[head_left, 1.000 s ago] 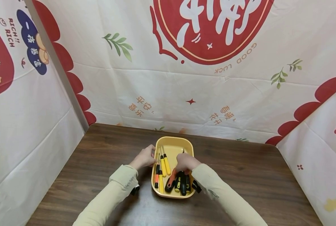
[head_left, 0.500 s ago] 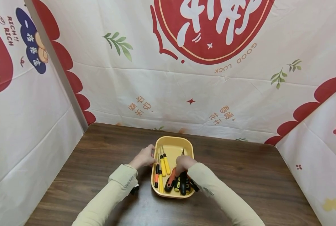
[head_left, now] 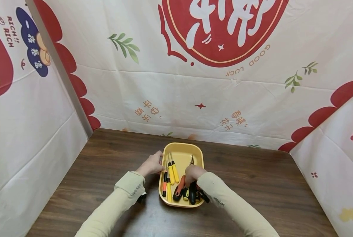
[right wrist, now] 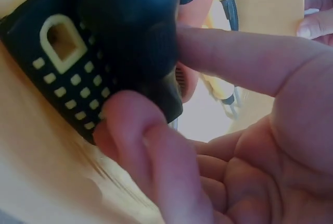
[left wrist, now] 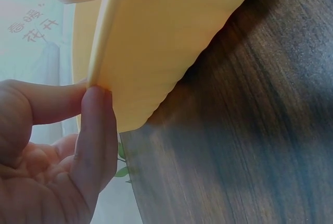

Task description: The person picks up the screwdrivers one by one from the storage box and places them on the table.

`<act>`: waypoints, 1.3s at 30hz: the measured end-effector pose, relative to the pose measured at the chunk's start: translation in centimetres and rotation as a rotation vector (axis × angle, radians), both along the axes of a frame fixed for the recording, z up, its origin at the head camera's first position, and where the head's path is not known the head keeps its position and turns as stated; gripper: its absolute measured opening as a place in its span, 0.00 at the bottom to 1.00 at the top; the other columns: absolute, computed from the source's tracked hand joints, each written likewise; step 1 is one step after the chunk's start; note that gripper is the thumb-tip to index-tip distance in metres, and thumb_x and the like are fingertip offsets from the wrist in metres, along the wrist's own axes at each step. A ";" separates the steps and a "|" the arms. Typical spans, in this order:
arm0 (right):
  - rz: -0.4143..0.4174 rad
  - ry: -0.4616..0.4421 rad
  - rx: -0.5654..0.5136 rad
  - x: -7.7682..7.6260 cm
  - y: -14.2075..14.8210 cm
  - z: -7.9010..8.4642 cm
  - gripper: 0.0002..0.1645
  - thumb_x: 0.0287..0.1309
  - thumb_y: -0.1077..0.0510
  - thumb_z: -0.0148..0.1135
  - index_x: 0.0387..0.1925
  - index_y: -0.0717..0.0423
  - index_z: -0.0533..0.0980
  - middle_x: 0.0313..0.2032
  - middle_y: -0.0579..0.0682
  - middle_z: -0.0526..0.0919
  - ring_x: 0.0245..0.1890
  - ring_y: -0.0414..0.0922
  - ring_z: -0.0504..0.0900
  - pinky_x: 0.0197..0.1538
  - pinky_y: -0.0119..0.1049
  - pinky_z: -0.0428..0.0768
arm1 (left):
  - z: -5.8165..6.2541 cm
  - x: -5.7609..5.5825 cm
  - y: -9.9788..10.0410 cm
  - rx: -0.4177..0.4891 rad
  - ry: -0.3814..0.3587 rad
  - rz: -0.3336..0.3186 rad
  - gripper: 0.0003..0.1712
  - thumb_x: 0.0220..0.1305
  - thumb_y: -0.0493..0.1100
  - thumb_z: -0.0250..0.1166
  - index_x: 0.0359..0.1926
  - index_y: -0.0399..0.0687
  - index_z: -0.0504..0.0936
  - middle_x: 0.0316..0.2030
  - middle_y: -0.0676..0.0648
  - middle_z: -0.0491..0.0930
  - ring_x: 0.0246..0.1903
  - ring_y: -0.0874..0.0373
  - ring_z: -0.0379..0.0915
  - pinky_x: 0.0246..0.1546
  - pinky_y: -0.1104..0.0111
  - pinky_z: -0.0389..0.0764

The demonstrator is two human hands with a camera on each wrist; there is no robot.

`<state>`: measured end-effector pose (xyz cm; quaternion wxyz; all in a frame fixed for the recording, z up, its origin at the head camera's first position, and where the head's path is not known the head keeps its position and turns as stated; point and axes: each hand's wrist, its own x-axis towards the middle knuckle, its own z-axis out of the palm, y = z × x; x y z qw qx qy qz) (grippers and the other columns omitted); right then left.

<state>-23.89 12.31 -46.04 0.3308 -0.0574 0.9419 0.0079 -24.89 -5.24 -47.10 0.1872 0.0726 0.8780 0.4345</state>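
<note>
At the left rim of the yellow tray, the left hand pinches the edge between thumb and fingers. In the tray's near right part, the right hand grips a black handle beside a red-and-black handle; yellow-handled screwdrivers lie along the tray's left side.

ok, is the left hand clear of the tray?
No, in the left wrist view the left hand pinches the yellow tray at its rim.

White fabric wall hangings bearing a red medallion and green leaf sprigs are surrounding three sides of a brown wood-grain table, its surface gleaming.
</note>
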 end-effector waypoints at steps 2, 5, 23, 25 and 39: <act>-0.001 -0.003 0.005 0.0 0.1 -0.1 0.10 0.44 0.56 0.68 0.28 0.57 0.77 0.28 0.49 0.76 0.24 0.43 0.75 0.32 0.35 0.75 | 0.1 0.0 0.0 -0.009 0.002 -0.002 0.28 0.50 0.27 0.62 0.54 0.34 0.63 0.27 0.42 0.73 0.23 0.54 0.74 0.25 0.65 0.79; -0.014 -0.016 -0.002 0.0 0.2 -0.2 0.08 0.46 0.58 0.66 0.26 0.57 0.75 0.26 0.49 0.75 0.22 0.43 0.74 0.29 0.34 0.72 | 0.2 0.0 0.1 -0.025 0.008 -0.006 0.29 0.50 0.27 0.62 0.54 0.34 0.63 0.27 0.43 0.73 0.22 0.55 0.74 0.23 0.68 0.78; 0.045 -0.001 -0.020 0.3 0.2 -0.3 0.15 0.48 0.67 0.55 0.14 0.54 0.63 0.15 0.48 0.61 0.14 0.41 0.56 0.20 0.32 0.55 | 0.3 0.0 0.1 -0.048 0.006 -0.001 0.29 0.50 0.28 0.63 0.53 0.35 0.63 0.27 0.43 0.73 0.22 0.56 0.74 0.22 0.69 0.77; 0.048 0.004 -0.028 0.3 0.2 -0.3 0.16 0.48 0.67 0.55 0.13 0.53 0.61 0.15 0.48 0.59 0.14 0.41 0.55 0.20 0.32 0.54 | 0.3 0.0 0.1 -0.041 0.003 -0.003 0.29 0.50 0.28 0.63 0.53 0.35 0.63 0.28 0.42 0.73 0.22 0.56 0.74 0.22 0.69 0.77; -0.065 0.042 -0.178 0.0 1.1 -0.2 0.11 0.53 0.64 0.54 0.17 0.56 0.68 0.17 0.52 0.73 0.11 0.42 0.75 0.13 0.30 0.69 | 0.4 0.0 0.1 -0.030 -0.009 0.011 0.28 0.50 0.27 0.63 0.53 0.35 0.63 0.28 0.42 0.73 0.22 0.55 0.74 0.22 0.68 0.78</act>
